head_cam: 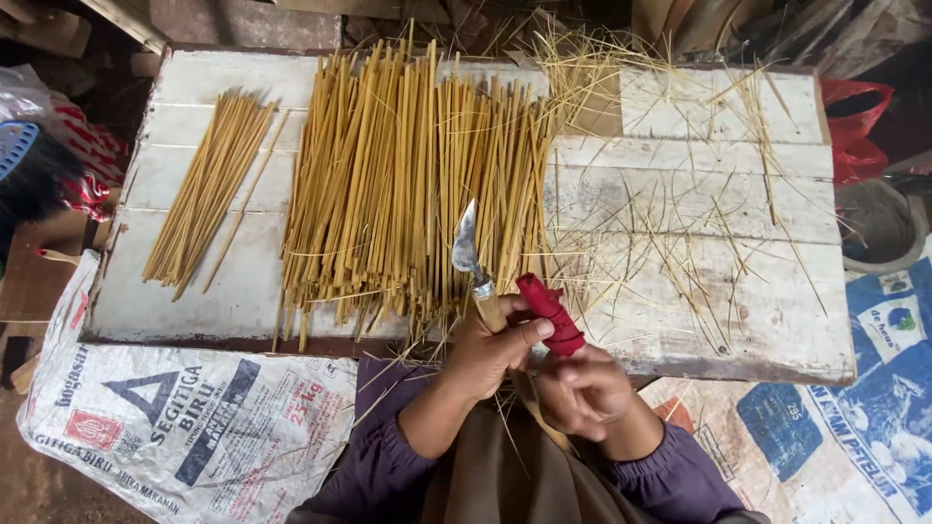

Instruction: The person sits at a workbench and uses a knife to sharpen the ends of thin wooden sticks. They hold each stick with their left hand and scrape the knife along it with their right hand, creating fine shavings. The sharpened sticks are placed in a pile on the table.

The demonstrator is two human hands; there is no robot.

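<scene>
The left hand [485, 349] is closed tight around the wooden handle of a knife [473, 267]. The blade points up and away from the person, over the near edge of the white counter [680, 184]. The right hand [582, 393] is just beside it, and its fingers pinch a red cloth wrap [549, 312] that touches the left thumb. A big pile of sticks [408, 184] lies behind the knife. A smaller bundle [204, 189] lies apart to the left. Thin shavings [670, 233] are scattered on the right.
</scene>
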